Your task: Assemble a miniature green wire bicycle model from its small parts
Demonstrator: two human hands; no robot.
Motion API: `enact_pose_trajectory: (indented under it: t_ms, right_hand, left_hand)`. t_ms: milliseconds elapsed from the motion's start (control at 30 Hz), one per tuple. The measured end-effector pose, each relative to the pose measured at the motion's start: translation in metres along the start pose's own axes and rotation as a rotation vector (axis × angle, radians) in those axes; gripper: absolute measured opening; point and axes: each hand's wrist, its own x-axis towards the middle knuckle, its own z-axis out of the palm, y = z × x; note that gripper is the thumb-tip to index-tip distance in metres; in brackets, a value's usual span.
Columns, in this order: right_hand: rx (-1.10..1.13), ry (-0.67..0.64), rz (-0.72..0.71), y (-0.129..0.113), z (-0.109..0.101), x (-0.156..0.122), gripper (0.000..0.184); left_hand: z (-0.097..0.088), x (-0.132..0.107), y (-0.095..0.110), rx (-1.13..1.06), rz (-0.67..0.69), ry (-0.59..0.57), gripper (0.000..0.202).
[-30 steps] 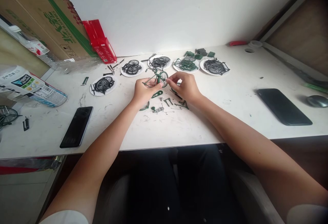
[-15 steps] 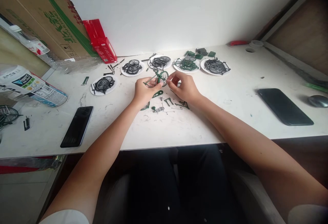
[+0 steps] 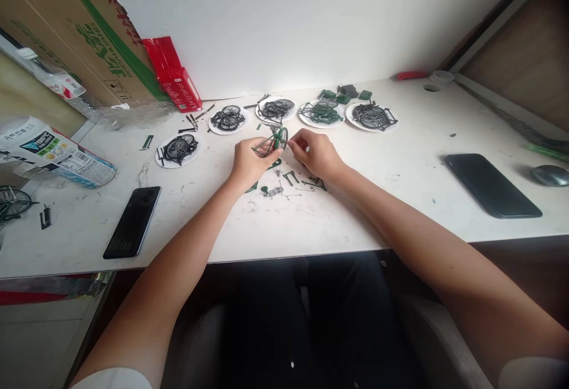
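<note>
My left hand grips a small green model bicycle by its frame, just above the white table. My right hand is closed beside the model's wheel, fingertips pinched on a tiny part I cannot make out. Loose green and black model parts lie on the table right below both hands. Several white paper plates with wheels and frames sit behind: one at the left, others in a row toward the wall.
A black phone lies at the left near the table's front edge, another dark phone at the right, and a mouse at the far right. Red boxes and a cardboard carton lean at the back left.
The model bicycle has tilted and turned slightly in my left hand. My right hand has lowered a little and drawn closer to the wheel.
</note>
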Motion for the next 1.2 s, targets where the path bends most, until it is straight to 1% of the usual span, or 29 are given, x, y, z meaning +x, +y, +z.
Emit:
enact_pose_trajectory:
  t_ms: [133, 267, 333, 467, 533, 600, 800, 867, 933, 1067, 1133, 1200]
  right_hand:
    - [0.057, -0.009, -0.01, 0.0029, 0.0038, -0.0002, 0.037]
    - [0.146, -0.035, 0.0, 0.0007, 0.0046, -0.0017, 0.051]
    - [0.167, -0.017, 0.01, -0.001, 0.0042, -0.0022, 0.05]
    - [0.156, 0.048, -0.024, -0.0023, 0.0027, -0.0023, 0.033]
    - [0.149, 0.054, -0.028, -0.0022, 0.0021, -0.0022, 0.029]
    - [0.14, 0.049, -0.012, -0.0021, 0.0015, -0.0023, 0.03]
    - [0.14, -0.008, 0.025, -0.0049, -0.0004, -0.0037, 0.055]
    - [0.159, -0.032, 0.04, -0.0061, -0.001, -0.0042, 0.058]
    - [0.162, -0.031, 0.049, -0.0068, -0.0011, -0.0043, 0.054]
    - [0.119, 0.03, 0.01, -0.0061, -0.0008, -0.0035, 0.038]
    - [0.111, 0.035, -0.001, -0.0054, -0.0008, -0.0031, 0.038]
    - [0.127, 0.01, 0.009, -0.0053, -0.0009, -0.003, 0.043]
  left_hand:
    - [0.0009, -0.0013, 0.0042, 0.02, 0.018, -0.005, 0.024]
    - [0.0008, -0.0012, 0.0059, 0.01, 0.008, -0.01, 0.023]
    - [0.0002, -0.0007, 0.006, 0.001, -0.001, 0.002, 0.022]
    - [-0.001, -0.0003, 0.0056, 0.007, 0.003, 0.016, 0.024]
    - [-0.0012, -0.0005, 0.0059, 0.027, 0.014, 0.01, 0.025]
    - [-0.0011, -0.0009, 0.0068, 0.047, 0.024, 0.007, 0.025]
    - [-0.0013, -0.0016, 0.0102, 0.078, 0.056, -0.01, 0.021]
    - [-0.0014, -0.0016, 0.0102, 0.076, 0.051, -0.017, 0.021]
    - [-0.0012, -0.0014, 0.0091, 0.063, 0.036, -0.008, 0.021]
    - [-0.0004, -0.0008, 0.0059, 0.042, 0.017, 0.018, 0.022]
    - [-0.0001, -0.0008, 0.0053, 0.029, 0.014, 0.011, 0.023]
    - [0.0, -0.001, 0.0058, 0.016, 0.012, 0.0, 0.024]
